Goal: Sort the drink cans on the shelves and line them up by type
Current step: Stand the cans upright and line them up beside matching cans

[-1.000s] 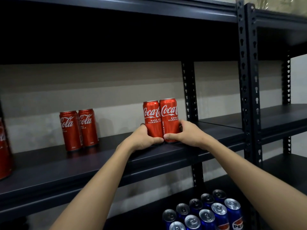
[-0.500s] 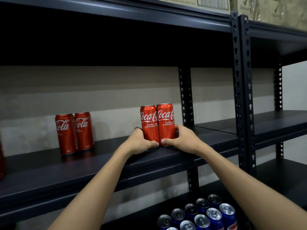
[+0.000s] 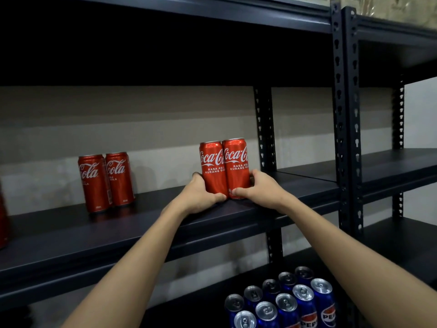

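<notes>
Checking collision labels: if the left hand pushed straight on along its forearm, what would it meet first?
The left hand already grips the left of the two held Coke cans. Behind the cans, only bare shelf and then the wall show, though depth is hard to judge.

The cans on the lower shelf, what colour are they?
Blue with silver tops, some showing a red, white and blue logo; the cans show in the head view, bottom right.

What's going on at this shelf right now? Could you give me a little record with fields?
left hand: grips left Coca-Cola can
right hand: grips right Coca-Cola can
held cans: upright, side by side on middle shelf
other Coca-Cola pair: farther left, same shelf
Pepsi cans: clustered on lower shelf
sorting: Coca-Cola pairs not yet joined
</notes>
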